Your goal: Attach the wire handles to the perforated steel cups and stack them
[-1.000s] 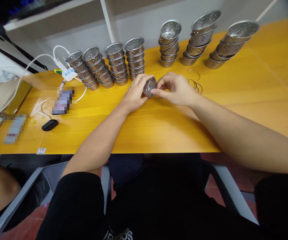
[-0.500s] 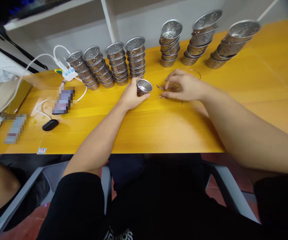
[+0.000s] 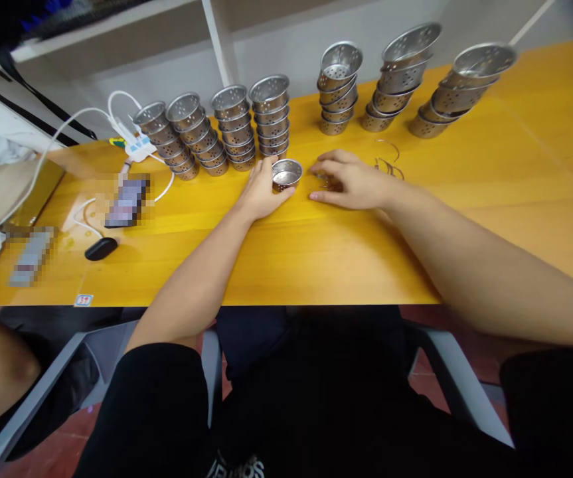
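My left hand (image 3: 261,189) curls around the side of a small perforated metal cup (image 3: 287,175), which stands upright on the table with its mouth up. Just to the right, my right hand (image 3: 348,180) is low over the tabletop, thumb and fingers apart. Some thin bent wires (image 3: 325,179) lie between those fingers and are partly hidden by them. More thin curved wires (image 3: 388,164) rest behind the right wrist. Whether the right fingertips touch any wire is hard to make out.
Leaning stacks of perforated cups (image 3: 236,126) line the table's back left, with further cup stacks (image 3: 390,86) at back right. A power strip (image 3: 139,147) with white cables, a blurred phone (image 3: 127,202) and a black oval object (image 3: 101,249) lie left. Another person's arm (image 3: 2,352) is at far left.
My right hand has shifted left, closer to the cup, bringing more of the curved wires behind it into view. The left hand and cup have barely moved.
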A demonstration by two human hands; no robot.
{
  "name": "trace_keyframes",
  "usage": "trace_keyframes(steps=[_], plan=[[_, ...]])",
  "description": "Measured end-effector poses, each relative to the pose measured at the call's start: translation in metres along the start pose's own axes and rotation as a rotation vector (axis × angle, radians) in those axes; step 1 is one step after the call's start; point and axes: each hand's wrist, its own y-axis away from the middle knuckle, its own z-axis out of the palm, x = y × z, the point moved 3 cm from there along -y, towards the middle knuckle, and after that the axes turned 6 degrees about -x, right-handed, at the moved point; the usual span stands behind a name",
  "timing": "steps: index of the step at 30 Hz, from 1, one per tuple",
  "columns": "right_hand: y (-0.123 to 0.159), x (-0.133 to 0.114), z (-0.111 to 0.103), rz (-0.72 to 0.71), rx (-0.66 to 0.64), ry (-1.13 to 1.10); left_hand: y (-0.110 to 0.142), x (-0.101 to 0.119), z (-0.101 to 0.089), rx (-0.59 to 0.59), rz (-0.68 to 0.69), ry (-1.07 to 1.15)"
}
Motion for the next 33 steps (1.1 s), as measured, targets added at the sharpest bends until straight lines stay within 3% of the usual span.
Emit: trace_keyframes(steps=[3,7,14,17,26,30,33], plan=[[-0.004,0.012,0.006,-0.005,-0.026,-0.011,-0.002,-0.006,0.003,0.004,0.02,0.011],[0.0,0.026,-0.019,0.047,-0.108,0.044,-0.003,-0.012,0.004,0.01,0.039,0.039],[0.019,0.024,-0.076,0.439,-0.257,0.195,-0.003,-0.01,0.001,-0.014,0.021,0.04],[0.021,0.019,-0.083,0.555,-0.257,0.242,-0.002,-0.008,0.0,-0.017,0.012,0.042],[0.028,0.016,-0.097,0.722,-0.325,0.373,-0.001,-0.003,0.004,-0.018,0.052,0.104],[0.029,0.022,-0.1,0.702,-0.32,0.409,-0.002,-0.002,0.004,0.022,0.049,0.072],[0.027,0.021,-0.097,0.603,-0.175,0.43,-0.004,-0.005,0.007,0.025,0.072,0.13]])
